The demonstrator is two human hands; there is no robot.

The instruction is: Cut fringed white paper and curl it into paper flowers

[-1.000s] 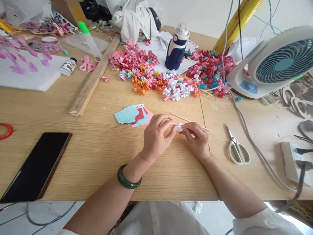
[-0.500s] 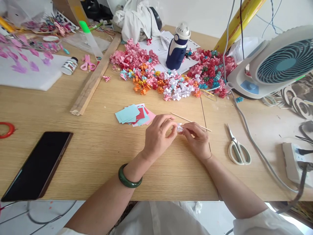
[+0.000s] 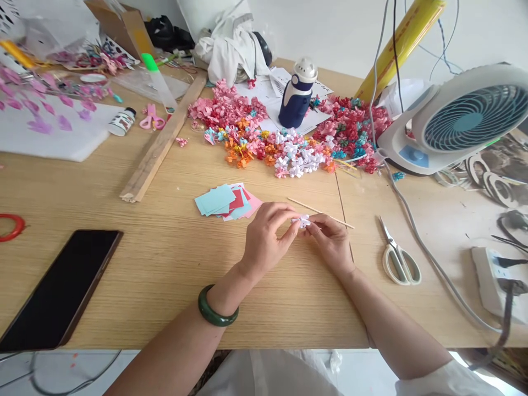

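Over the near middle of a pale wooden desk (image 3: 173, 275), a small white paper flower (image 3: 303, 221) is held between two bare hands; the left hand (image 3: 266, 234) curves in from one side, thumb and forefinger brought together on the flower's left edge, while the right hand (image 3: 332, 236) has its thumb and forefinger pinched on the opposite end, the other fingers curled under. Just beyond the right fingertips lies a thin wooden stick (image 3: 309, 208); a fanned stack of coloured paper cards (image 3: 216, 199) sits past the left hand, and white-handled scissors (image 3: 398, 258) rest to the right, apart from both hands.

As a judgement, the chief risk is crushing: too hard a squeeze from either side could flatten the paper loops; uneven pulling between the hands might tear a petal or open a join; a slackened pinch could drop the flower onto the desk, and a careless sweep of the right hand might send the stick rolling.

The flower's longer axis runs roughly left to right, from one pinch to the other; its loops seem to fan toward the left hand, with the narrower end at the right fingertips, though it is too small and partly covered to be certain.
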